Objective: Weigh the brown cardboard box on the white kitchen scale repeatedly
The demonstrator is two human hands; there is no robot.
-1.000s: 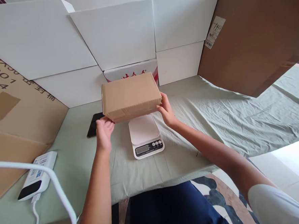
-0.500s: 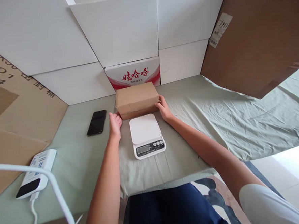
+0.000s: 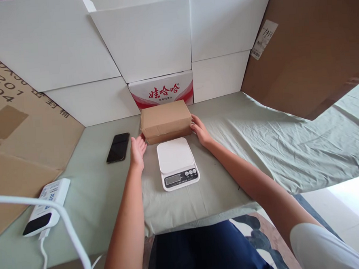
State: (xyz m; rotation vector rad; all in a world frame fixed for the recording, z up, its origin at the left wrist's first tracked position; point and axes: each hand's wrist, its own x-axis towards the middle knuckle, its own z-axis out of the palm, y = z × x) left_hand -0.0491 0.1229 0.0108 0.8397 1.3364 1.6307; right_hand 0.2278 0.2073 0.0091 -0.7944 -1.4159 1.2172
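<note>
A plain brown cardboard box [image 3: 166,117] rests on the green cloth, right behind a white kitchen scale [image 3: 175,156]. My left hand [image 3: 137,153] is at the box's left end, palm turned inward and fingers spread, with the fingertips close to its lower corner. At the opposite end, my right hand [image 3: 201,131] has its fingers stretched along the box's right side. Whether those fingertips still touch the cardboard I cannot tell. The scale's platform is bare; its display panel and round buttons face me.
A black phone [image 3: 118,147] lies left of my left hand. Further left are a white device [image 3: 47,206] and its white cable [image 3: 68,228]. White cartons [image 3: 145,39] and a red-and-white carton [image 3: 161,89] line the back. Large brown cartons [image 3: 308,49] flank both sides.
My hands have loosened at the box's ends; the right thumb has come off its front face. The view has shifted slightly, while the box and scale keep their places.
</note>
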